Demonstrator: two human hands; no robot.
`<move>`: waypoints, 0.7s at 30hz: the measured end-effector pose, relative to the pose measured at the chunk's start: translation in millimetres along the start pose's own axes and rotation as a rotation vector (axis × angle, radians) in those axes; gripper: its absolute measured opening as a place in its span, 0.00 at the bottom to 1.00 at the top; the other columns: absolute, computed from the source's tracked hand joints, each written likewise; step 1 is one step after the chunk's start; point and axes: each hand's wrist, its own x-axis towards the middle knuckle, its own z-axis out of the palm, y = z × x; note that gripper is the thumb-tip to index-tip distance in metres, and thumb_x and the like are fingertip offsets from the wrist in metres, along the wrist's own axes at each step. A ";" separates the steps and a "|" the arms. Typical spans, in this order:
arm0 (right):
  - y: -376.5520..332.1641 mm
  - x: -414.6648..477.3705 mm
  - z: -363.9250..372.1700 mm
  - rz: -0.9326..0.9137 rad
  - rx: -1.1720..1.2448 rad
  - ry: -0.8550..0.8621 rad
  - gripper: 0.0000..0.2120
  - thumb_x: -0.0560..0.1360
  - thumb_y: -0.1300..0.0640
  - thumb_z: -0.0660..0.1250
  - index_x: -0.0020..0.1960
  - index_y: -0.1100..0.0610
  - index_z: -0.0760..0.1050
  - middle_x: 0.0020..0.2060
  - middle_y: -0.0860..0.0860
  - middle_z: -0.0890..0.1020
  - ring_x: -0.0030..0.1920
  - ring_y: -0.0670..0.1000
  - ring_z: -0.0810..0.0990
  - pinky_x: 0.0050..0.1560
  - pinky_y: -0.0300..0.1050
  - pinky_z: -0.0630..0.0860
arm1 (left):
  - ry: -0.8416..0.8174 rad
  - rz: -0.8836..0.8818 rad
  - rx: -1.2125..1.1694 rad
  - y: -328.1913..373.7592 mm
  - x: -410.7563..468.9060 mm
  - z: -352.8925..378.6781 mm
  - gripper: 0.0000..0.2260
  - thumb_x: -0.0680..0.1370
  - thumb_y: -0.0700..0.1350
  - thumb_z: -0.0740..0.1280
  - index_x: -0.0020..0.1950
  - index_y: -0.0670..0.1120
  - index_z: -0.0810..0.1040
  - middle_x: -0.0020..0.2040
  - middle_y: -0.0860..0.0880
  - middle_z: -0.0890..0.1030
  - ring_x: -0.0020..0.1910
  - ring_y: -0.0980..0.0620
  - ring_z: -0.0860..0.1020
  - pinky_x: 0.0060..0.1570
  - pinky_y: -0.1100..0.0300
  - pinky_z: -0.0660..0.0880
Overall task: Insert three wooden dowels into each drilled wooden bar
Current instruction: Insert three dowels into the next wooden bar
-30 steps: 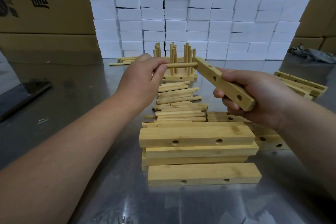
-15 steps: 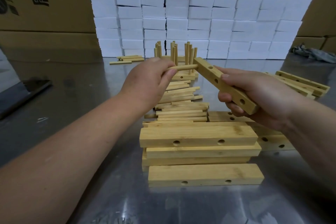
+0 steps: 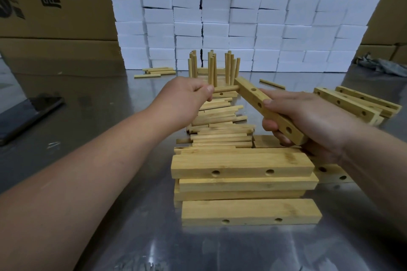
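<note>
Wooden bar (image 3: 267, 109) sits tilted in the right hand (image 3: 308, 121), holes facing out, so the left hand (image 3: 187, 97), pinching a dowel (image 3: 226, 89), can push it in.

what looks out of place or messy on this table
One stray dowel lies alone on the table at back right, apart from the central dowel pile; a small dowel cluster lies back left. Nothing looks damaged.

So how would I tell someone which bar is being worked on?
From the wall of white blocks, come down to the shiny table. Above the pile of bars, the right hand grips one bar. It alone is lifted and tilted, with the left hand pinching a dowel at its far end.
</note>
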 end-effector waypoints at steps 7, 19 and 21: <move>-0.7 1.5 -3.4 -0.010 -0.036 -0.013 0.14 0.79 0.56 0.57 0.61 0.44 0.73 0.26 0.50 0.72 0.26 0.47 0.67 0.27 0.40 0.64 | -0.062 -0.127 -0.180 6.9 0.4 -3.8 0.15 0.79 0.50 0.60 0.36 0.48 0.78 0.43 0.44 0.79 0.45 0.45 0.76 0.36 0.56 0.73; -2.0 11.6 -7.3 0.069 0.209 0.372 0.13 0.79 0.56 0.54 0.60 0.52 0.71 0.25 0.52 0.81 0.23 0.49 0.67 0.28 0.42 0.65 | -0.126 -0.132 0.097 -17.3 7.0 7.0 0.07 0.77 0.48 0.62 0.47 0.52 0.80 0.41 0.57 0.77 0.41 0.57 0.74 0.36 0.63 0.68; -0.2 10.9 -5.1 0.080 0.256 0.353 0.11 0.78 0.57 0.54 0.58 0.55 0.70 0.26 0.53 0.81 0.22 0.49 0.67 0.26 0.40 0.66 | -0.183 -0.152 0.210 -21.3 5.9 11.7 0.07 0.76 0.47 0.64 0.48 0.56 0.80 0.41 0.60 0.75 0.41 0.59 0.74 0.36 0.64 0.69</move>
